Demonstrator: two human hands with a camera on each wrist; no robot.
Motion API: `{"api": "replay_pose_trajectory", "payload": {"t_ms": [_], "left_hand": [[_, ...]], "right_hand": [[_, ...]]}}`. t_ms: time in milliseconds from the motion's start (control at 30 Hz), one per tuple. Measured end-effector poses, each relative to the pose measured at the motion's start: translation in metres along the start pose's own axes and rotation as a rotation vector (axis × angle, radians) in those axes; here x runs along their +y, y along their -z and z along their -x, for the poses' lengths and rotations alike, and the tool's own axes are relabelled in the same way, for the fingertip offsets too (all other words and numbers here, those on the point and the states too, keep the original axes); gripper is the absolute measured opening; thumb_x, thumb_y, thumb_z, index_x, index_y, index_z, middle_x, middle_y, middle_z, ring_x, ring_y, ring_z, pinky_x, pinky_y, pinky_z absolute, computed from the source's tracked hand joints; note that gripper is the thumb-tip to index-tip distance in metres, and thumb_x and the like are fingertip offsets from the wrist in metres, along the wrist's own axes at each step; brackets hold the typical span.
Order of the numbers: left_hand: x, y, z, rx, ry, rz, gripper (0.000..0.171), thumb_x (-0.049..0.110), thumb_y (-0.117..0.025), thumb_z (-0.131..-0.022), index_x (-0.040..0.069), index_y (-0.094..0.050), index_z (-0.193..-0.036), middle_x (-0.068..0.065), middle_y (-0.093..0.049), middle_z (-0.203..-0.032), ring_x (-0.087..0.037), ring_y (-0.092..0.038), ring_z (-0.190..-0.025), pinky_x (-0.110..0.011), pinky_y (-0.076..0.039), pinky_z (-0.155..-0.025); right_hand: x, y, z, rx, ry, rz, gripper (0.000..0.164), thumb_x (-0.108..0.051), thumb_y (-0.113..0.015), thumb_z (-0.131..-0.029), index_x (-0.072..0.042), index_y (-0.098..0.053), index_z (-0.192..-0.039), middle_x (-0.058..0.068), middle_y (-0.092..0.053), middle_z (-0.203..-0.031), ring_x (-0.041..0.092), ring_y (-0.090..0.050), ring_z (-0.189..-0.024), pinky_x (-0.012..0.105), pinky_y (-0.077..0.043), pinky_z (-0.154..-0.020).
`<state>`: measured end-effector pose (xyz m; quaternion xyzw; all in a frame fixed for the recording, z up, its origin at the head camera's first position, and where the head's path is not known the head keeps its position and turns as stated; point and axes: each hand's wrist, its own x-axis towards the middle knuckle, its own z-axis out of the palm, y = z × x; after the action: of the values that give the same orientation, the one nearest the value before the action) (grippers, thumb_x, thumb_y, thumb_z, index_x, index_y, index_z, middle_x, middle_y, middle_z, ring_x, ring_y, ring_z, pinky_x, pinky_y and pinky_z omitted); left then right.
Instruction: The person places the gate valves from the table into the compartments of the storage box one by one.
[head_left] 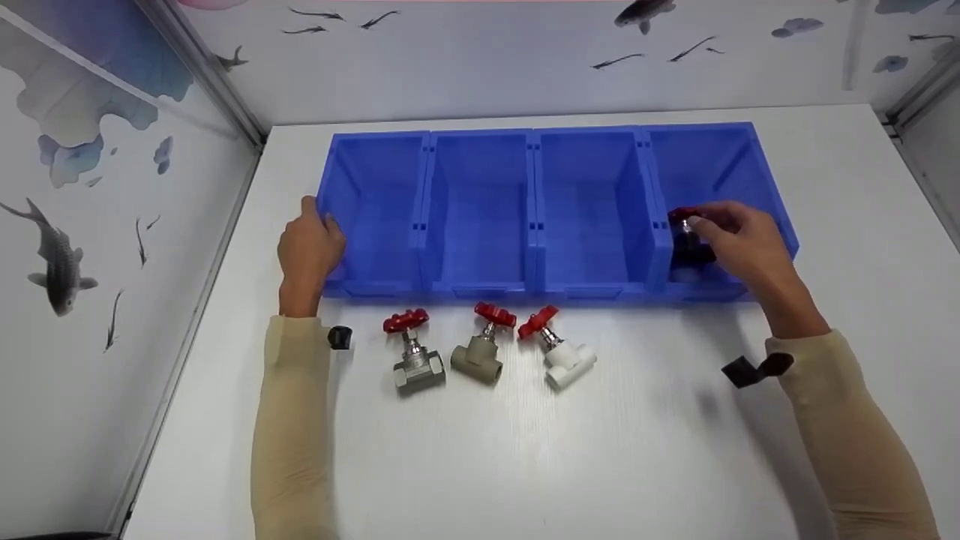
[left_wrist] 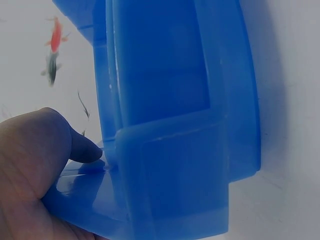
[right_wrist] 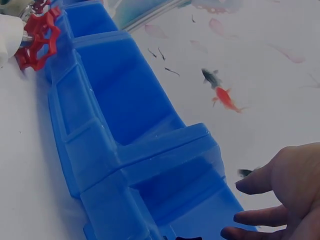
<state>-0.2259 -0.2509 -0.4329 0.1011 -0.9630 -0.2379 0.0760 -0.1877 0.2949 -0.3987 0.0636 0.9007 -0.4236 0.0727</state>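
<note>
My right hand [head_left: 750, 236] is in the rightmost bin [head_left: 776, 187], its thumb and fingers pinching a dark-bodied valve [head_left: 694, 251] by its red handwheel. In the right wrist view this hand [right_wrist: 295, 195] shows spread fingers, and the handwheel is not visible there. My left hand [head_left: 309, 244] grips the left wall of the leftmost bin [head_left: 379, 225]; its thumb [left_wrist: 87, 149] lies near the bin's rim. In front of the bins lie a silver metal valve [head_left: 416, 366], a tan valve [head_left: 478, 358] and a white valve [head_left: 568, 362], each with a red handwheel.
The blue bins stand joined in a row on a white table [head_left: 480, 465]. Bare floors show in the second bin [head_left: 484, 240] and the third bin [head_left: 589, 240]. White panels [head_left: 480, 67] with painted fish enclose the back and sides.
</note>
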Motion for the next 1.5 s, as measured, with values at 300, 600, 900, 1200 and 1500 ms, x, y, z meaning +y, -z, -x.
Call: {"api": "replay_pose_trajectory", "payload": {"t_ms": [300,600,900,1200,1500], "left_hand": [[-0.001,-0.001,-0.001,0.017,-0.001,0.006,0.043,0.018,-0.039,-0.102,-0.007,-0.045,-0.136,-0.036,-0.064,-0.11,-0.052,-0.064,-0.096,-0.061,-0.05,-0.078],[0.0,0.0,0.0,0.013,0.0,0.01,0.044,0.018,-0.038,-0.102,-0.007,-0.043,-0.138,-0.037,-0.063,-0.113,-0.052,-0.064,-0.098,-0.061,-0.05,-0.08],[-0.001,0.0,0.0,0.008,-0.005,0.007,0.043,0.018,-0.038,-0.103,-0.007,-0.043,-0.137,-0.036,-0.064,-0.112,-0.052,-0.064,-0.097,-0.061,-0.049,-0.079],[0.001,0.001,0.001,0.012,-0.007,0.006,0.043,0.018,-0.039,-0.103,-0.007,-0.044,-0.137,-0.036,-0.064,-0.113,-0.052,-0.065,-0.098,-0.06,-0.05,-0.079],[0.001,0.0,0.001,0.018,-0.001,0.001,0.043,0.018,-0.039,-0.103,-0.007,-0.044,-0.137,-0.036,-0.064,-0.112,-0.052,-0.064,-0.097,-0.06,-0.05,-0.079]], "right_hand": [[-0.013,-0.005,0.015,0.031,0.091,0.003,0.059,-0.053,-0.052,-0.098,-0.008,-0.056,-0.136,0.011,-0.06,-0.126,0.021,-0.051,-0.112,0.032,-0.041,-0.082],[-0.026,-0.009,0.032,0.064,0.142,-0.003,0.05,-0.047,-0.056,-0.098,-0.01,-0.061,-0.131,0.004,-0.063,-0.118,0.01,-0.054,-0.099,0.026,-0.042,-0.078],[-0.036,-0.016,0.043,0.039,0.177,-0.03,0.044,-0.041,-0.059,-0.099,-0.01,-0.061,-0.13,0.005,-0.065,-0.115,0.012,-0.056,-0.095,0.02,-0.043,-0.077],[-0.037,-0.023,0.052,-0.026,0.246,-0.053,0.043,-0.036,-0.057,-0.1,-0.005,-0.06,-0.13,0.008,-0.064,-0.118,0.011,-0.062,-0.096,0.017,-0.047,-0.076],[-0.037,-0.038,0.056,-0.101,0.268,-0.04,0.039,-0.037,-0.058,-0.1,-0.005,-0.064,-0.123,0.011,-0.068,-0.114,0.009,-0.063,-0.095,0.017,-0.048,-0.077]]}}
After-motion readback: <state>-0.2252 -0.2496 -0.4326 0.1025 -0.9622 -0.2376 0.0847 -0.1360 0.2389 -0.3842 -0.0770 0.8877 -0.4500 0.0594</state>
